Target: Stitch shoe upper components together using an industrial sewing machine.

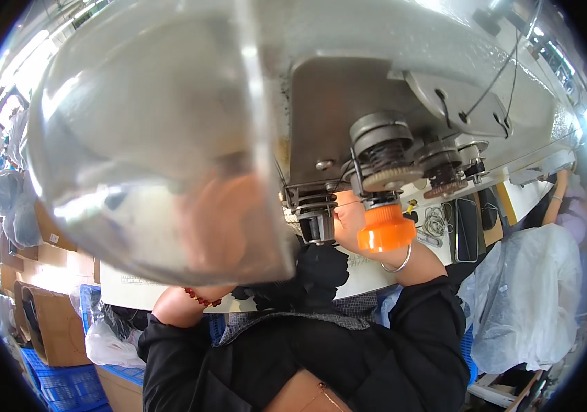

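Note:
A sewing machine head (348, 89) fills the upper part of the head view, close up. Its rounded left end, shiny and see-through or reflective, covers my left hand (221, 220), which shows only as a blurred skin-coloured shape. A red bead bracelet circles that wrist. My right hand (350, 216) is partly visible behind the thread tension knobs, beside an orange knob (386, 228); its fingers are hidden by the machine. A silver bangle sits on the right wrist. Bunched black cloth (321, 275) lies between my forearms and hangs toward the table's near edge.
The white table (128, 285) has a ruler scale along its near edge. At right lie a coil of wire (436, 221) and a dark phone-like slab (466, 230). Plastic-wrapped goods (530, 295) stand beyond. Cardboard boxes (56, 326) and blue crates (66, 384) are at left. Another person's arm (558, 199) shows far right.

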Available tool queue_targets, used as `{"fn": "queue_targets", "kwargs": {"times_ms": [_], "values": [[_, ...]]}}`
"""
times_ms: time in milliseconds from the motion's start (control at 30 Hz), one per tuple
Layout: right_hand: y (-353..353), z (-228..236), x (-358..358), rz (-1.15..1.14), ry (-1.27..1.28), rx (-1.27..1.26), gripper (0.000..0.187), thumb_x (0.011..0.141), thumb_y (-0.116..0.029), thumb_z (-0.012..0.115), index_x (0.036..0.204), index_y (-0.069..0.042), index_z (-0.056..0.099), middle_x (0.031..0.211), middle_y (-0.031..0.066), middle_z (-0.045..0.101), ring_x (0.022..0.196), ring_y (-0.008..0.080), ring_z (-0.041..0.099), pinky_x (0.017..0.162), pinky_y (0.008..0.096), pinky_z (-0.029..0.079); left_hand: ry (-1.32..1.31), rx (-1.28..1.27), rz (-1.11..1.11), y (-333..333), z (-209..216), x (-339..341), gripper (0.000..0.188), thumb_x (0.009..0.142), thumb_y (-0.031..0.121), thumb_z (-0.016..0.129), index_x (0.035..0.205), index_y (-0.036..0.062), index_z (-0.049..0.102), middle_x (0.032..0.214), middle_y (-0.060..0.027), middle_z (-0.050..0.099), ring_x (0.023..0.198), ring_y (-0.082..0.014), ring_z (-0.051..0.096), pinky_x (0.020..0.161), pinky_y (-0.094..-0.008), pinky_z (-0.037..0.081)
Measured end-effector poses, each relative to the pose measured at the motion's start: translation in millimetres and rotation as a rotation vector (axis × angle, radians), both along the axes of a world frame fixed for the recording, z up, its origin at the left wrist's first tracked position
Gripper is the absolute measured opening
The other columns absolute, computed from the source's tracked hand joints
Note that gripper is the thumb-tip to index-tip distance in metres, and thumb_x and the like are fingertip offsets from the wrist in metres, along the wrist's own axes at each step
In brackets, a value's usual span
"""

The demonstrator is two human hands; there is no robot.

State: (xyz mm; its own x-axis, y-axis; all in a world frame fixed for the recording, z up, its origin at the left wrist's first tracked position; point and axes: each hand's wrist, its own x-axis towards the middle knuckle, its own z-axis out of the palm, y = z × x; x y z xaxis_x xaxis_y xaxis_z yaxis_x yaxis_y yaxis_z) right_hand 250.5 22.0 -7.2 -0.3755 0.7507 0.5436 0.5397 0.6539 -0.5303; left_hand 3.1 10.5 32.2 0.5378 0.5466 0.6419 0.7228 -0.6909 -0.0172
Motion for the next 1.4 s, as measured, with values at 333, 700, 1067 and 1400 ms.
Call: {"fn": "queue_targets", "kwargs": {"times_ms": [333,700,1067,1400], "values": [[-3,20,-6,-0.079,0.092,-0.252,0.021,0.069,-0.01,0.064,0.087,0.001,0.061,0.071,0.0174,0.059,0.068,0.0384,0.056,0.062,0.0457,0.047,-0.009,0.067,-0.008,3,-5,-1,0.018,0.065,0.012,0.067,0.082,0.0059,0.067,0.079,-0.0069,0.059,0.066,-0.0256,0.056,0.058,-0.0366,0.044],[1,31,1,-0.061,-0.122,-0.016,0.034,0.068,-0.012,0.069,0.103,-0.009,0.068,0.086,0.0151,0.063,0.074,0.0361,0.059,0.068,0.0451,0.048,-0.012,0.13,-0.086,6,-5,-1,0.017,0.061,0.01,0.066,0.077,0.0051,0.064,0.079,-0.0083,0.059,0.065,-0.0244,0.057,0.052,-0.0357,0.043],[9,36,8,-0.031,-0.122,-0.121,0.037,0.075,-0.023,0.071,0.11,-0.012,0.066,0.092,0.0133,0.067,0.081,0.0337,0.064,0.067,0.041,0.052,-0.173,0.041,-0.088,9,-1,16,0.013,0.073,0.011,0.068,0.078,0.0009,0.062,0.075,-0.0099,0.06,0.064,-0.0256,0.059,0.054,-0.0351,0.046],[3,33,10,-0.035,-0.329,-0.045,0.022,0.072,-0.023,0.067,0.064,-0.003,0.064,0.062,0.0093,0.057,0.058,0.0287,0.059,0.052,0.0399,0.046,0.082,0.06,0.028,2,-10,7,0.017,0.071,0.018,0.072,0.087,0.0155,0.07,0.089,-0.0077,0.063,0.076,-0.0273,0.062,0.07,-0.0443,0.048]]}}
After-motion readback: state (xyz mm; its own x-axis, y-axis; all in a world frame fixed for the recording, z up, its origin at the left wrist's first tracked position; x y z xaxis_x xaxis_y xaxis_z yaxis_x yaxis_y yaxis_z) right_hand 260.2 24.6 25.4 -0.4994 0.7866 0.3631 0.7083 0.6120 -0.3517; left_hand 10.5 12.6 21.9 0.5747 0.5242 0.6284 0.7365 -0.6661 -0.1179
